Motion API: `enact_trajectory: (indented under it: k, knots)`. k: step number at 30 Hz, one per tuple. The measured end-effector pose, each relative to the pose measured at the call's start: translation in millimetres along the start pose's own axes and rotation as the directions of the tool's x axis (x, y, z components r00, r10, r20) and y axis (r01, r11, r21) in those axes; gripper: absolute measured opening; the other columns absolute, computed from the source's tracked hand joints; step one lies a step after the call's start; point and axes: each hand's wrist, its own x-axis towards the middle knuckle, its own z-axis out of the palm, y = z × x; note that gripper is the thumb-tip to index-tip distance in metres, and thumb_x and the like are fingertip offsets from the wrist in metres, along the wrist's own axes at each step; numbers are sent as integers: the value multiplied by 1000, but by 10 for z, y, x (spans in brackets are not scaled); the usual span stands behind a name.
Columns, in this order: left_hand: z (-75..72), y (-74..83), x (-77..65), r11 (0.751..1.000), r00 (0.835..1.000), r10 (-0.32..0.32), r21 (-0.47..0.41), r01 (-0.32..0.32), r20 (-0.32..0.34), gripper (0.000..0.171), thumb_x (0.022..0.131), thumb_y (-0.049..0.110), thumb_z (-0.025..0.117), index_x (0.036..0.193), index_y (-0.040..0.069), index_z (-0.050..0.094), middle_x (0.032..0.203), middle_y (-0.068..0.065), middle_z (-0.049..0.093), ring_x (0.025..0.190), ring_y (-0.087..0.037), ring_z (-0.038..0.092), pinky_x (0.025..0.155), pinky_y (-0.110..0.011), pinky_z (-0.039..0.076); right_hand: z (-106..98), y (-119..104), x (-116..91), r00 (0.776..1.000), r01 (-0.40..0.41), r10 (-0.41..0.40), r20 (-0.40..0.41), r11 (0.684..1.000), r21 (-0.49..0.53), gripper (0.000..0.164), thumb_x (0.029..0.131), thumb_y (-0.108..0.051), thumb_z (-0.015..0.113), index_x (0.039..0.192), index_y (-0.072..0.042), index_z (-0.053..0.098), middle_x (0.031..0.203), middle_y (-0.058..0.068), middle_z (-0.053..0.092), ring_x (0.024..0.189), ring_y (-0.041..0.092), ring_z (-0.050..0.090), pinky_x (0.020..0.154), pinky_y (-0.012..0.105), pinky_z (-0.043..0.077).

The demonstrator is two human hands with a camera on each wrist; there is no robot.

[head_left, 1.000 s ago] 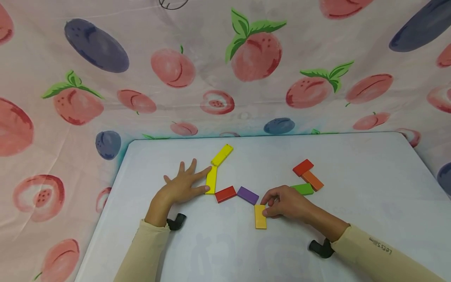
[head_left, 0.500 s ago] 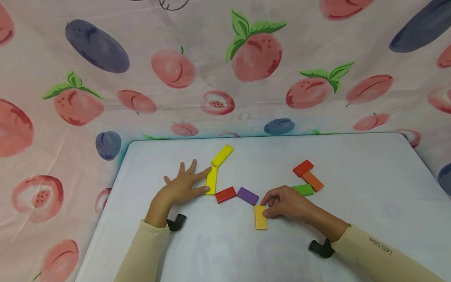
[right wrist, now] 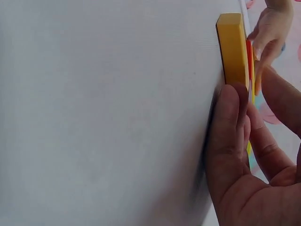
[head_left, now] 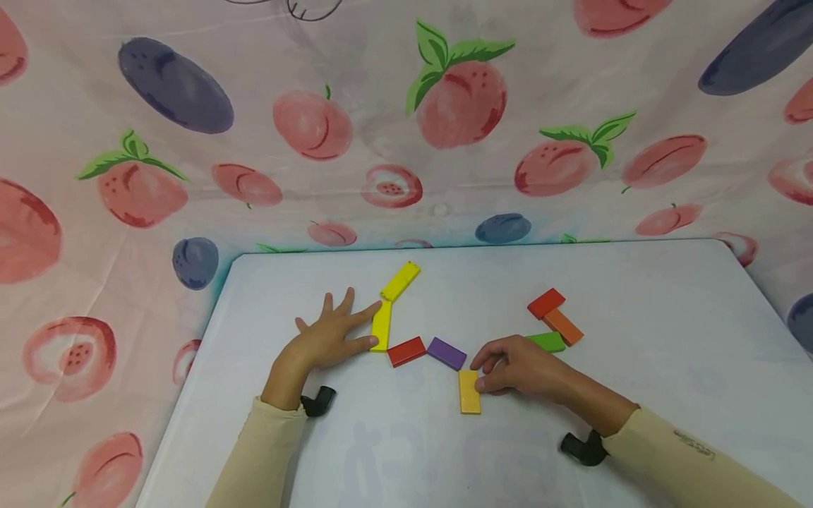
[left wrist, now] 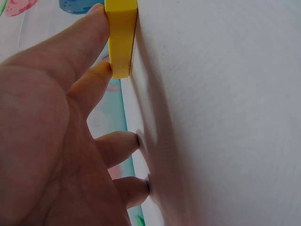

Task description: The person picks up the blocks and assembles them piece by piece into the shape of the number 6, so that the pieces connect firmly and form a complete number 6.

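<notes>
My left hand (head_left: 327, 331) lies with fingers spread beside a bright yellow block (head_left: 381, 325); thumb and index fingertips touch its left side. In the left wrist view, this hand (left wrist: 84, 103) has its other fingertips on the board. My right hand (head_left: 521, 365) is loosely bent beside an amber block (head_left: 470, 393). Its thumb touches that block's right side, and the index fingertip is near the far end. In the right wrist view, the thumb tip hides part of the amber block (right wrist: 233, 49). No pinch shows. A red block (head_left: 407, 351) and a purple block (head_left: 447, 353) lie between the hands.
Another yellow block (head_left: 401, 281) continues the bent row at the back. Beyond my right hand, green (head_left: 547, 341), orange (head_left: 564, 326) and red (head_left: 546, 303) blocks form a zigzag. All lie flat on the white board (head_left: 667, 367), before a fruit-print cloth (head_left: 381, 63).
The right forearm has shifted very slightly right, and the head view has tilted a touch. Blocks and fingers keep their places.
</notes>
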Motion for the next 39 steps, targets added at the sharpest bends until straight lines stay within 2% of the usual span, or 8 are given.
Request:
enact_trajectory:
  k: [5,10,17,23,29,32,35,39]
  knots:
    - [2,-1,-7,1000,1000,-4,2,4,3,71,94,60,63,156,50,31,174,-11,6,156,-52,-7,99,-92,-3,-89,45,-51,998,66,-66,-12,998,-5,28,83,-35,85,108,-23,76,96,-4,71,93,16,64,80,31,54]
    - [3,1,-11,1000,1000,-5,8,5,1,71,94,60,63,156,50,31,174,-11,6,156,-52,-6,99,-92,-2,-252,27,-156,990,131,-133,-54,991,-35,31,86,-34,83,112,-19,76,100,-6,74,97,14,67,84,31,56]
    - [9,-1,-5,1000,1000,1,10,-1,-1,71,94,61,62,156,50,31,173,-11,7,156,-52,-6,98,-93,-2,-551,10,-304,970,161,-185,-156,974,-158,39,87,-43,81,117,-19,75,103,-7,74,100,14,67,83,30,57]
    - [14,-2,5,1000,1000,0,16,0,-9,71,93,62,63,156,51,32,173,-11,8,156,-52,-5,98,-93,-1,-715,86,-385,928,196,-276,-248,932,-305,41,87,-45,81,119,-20,76,111,-2,74,109,24,63,85,38,56]
    - [10,-4,4,1000,1000,-1,14,1,-8,71,93,62,62,156,51,31,173,-11,7,156,-52,-6,99,-92,-2,-784,228,-379,905,226,-343,-254,890,-396,48,85,-51,79,121,-21,75,119,0,74,115,29,61,93,56,54]
    - [10,-7,6,1000,1000,-2,16,2,-9,71,93,62,62,156,51,31,173,-10,7,156,-52,-6,99,-92,-2,-806,311,-346,894,250,-379,-240,865,-436,47,85,-50,81,122,-22,75,119,-1,74,113,27,62,91,54,54]
    - [10,-7,13,1000,1000,-3,19,3,-12,71,93,62,62,156,51,32,174,-10,7,156,-52,-5,99,-92,-1,-826,387,-317,881,262,-416,-224,825,-500,45,84,-47,82,122,-24,76,117,-1,74,111,25,61,85,53,55]
    - [8,-9,17,1000,1000,-5,21,5,-11,71,93,62,62,156,51,31,174,-10,7,156,-52,-5,98,-93,-1,-838,455,-285,881,242,-424,-208,783,-573,43,83,-49,82,121,-28,76,117,-1,73,113,27,59,80,55,50]
